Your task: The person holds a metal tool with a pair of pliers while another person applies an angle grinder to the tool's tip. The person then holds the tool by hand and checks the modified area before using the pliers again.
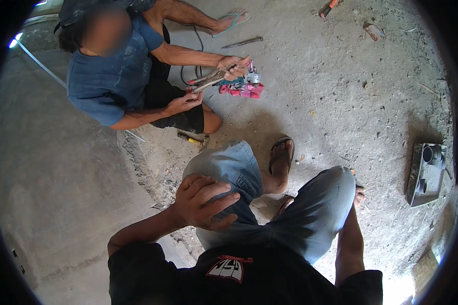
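Note:
My left hand (206, 201) is raised over my left thigh, fingers loosely bent and apart, with nothing in it. On the far side of my right knee only a little of my right hand (360, 195) shows, low by the floor; the knee hides most of its fingers. I am squatting in jeans (315, 208) and dark flip-flops (282, 152). Nearest my left knee, a hammer-like tool with a yellow handle (193, 140) lies on the ground.
A co-worker (112, 76) at the far left holds a long, thin stick-like piece (208, 84) in both hands. Beside it lie a pink cloth (244, 91) and a teal power tool (234, 81). A pointed bar (242, 42) lies farther off. A grey tray (430, 197) with dark round fittings stands right.

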{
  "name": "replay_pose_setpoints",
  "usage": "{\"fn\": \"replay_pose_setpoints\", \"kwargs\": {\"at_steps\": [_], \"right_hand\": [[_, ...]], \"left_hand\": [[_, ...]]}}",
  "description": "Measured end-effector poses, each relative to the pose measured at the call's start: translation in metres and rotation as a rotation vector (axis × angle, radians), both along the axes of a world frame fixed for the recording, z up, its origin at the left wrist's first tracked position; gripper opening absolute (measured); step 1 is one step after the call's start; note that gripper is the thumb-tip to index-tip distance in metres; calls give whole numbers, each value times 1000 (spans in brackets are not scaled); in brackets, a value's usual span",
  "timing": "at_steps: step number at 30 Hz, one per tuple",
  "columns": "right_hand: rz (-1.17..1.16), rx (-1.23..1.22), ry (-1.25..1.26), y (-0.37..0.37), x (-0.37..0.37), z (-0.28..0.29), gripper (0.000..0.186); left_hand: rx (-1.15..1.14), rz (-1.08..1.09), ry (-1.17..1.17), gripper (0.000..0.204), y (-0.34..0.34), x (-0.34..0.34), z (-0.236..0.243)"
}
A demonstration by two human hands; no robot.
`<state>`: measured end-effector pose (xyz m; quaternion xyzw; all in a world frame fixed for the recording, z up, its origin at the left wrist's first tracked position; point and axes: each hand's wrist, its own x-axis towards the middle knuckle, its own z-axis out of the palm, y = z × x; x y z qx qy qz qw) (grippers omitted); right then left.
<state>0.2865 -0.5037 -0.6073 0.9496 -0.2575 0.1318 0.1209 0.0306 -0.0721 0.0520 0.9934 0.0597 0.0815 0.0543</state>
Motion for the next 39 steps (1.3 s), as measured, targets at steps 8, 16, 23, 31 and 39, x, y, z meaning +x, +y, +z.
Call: {"fn": "replay_pose_setpoints", "kwargs": {"at_steps": [8, 16, 23, 31, 39], "right_hand": [[39, 31, 24, -2, 2, -13, 55], [57, 40, 39, -1, 5, -6, 56], [53, 35, 45, -4, 4, -2, 56], [56, 36, 58, -4, 3, -1, 57], [62, 37, 73, -4, 2, 1, 57]], "left_hand": [[-9, 12, -3, 36, 1, 0, 1], [-41, 23, -1, 39, 0, -2, -1], [-25, 14, 8, 39, 1, 0, 1], [-28, 25, 18, 46, 0, -2, 1], [-39, 34, 10, 46, -1, -4, -1]]}}
